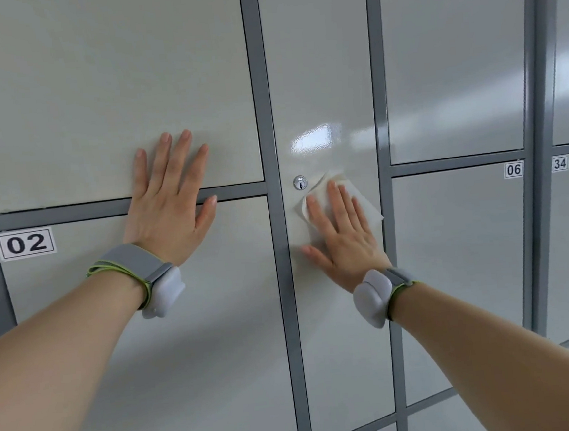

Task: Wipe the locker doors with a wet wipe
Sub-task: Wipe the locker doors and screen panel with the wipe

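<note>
Locker doors [319, 74]: pale grey-white, glossy
Frame [262, 114]: mid grey
Wet wipe [361, 201]: white
Number labels [26, 243]: white, black digits
Wristbands [132, 263]: grey, lime-green edging
Lock [300, 182]: silver

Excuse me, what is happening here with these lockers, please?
A person is cleaning locker doors. The right hand presses a white wet wipe flat against the tall narrow door, just right of and below its keyhole. The left hand rests open across the grey frame bar, spanning the door above and the door labelled 02, with nothing in it. A shiny patch above the wipe may be wetness or a light reflection.
</note>
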`<state>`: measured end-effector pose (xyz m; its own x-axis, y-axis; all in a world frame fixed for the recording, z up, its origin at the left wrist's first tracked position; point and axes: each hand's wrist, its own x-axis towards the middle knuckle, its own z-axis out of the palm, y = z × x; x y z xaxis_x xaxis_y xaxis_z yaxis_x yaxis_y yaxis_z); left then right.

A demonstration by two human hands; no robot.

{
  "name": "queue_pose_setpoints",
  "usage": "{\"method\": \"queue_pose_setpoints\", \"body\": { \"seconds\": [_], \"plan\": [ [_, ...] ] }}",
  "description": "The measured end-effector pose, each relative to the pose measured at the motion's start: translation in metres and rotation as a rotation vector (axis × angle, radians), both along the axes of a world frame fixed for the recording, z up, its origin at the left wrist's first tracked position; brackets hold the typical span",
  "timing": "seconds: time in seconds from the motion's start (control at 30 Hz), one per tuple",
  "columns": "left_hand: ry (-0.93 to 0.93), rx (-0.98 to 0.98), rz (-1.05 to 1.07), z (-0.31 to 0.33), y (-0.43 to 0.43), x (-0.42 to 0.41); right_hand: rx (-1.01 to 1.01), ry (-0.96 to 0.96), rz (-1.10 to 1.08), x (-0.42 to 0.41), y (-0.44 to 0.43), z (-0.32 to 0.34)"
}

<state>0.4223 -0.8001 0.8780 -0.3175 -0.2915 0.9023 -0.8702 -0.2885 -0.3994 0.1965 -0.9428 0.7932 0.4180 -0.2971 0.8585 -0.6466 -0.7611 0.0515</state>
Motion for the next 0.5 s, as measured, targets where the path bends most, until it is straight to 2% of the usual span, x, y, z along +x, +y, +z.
{"method": "queue_pose_setpoints", "body": {
  "seconds": [0.13,0.23,0.5],
  "plan": [
    [-0.032,-0.014,0.014,-0.002,-0.001,0.006,0.139,-0.113,-0.057,0.004,0.002,0.037],
    [-0.042,-0.022,0.012,-0.004,-0.001,0.007,0.157,-0.195,-0.064,0.014,0.005,0.048],
    [-0.065,-0.016,0.044,-0.006,-0.004,0.008,0.039,-0.062,-0.002,0.024,0.012,-0.007]
  ]
}}
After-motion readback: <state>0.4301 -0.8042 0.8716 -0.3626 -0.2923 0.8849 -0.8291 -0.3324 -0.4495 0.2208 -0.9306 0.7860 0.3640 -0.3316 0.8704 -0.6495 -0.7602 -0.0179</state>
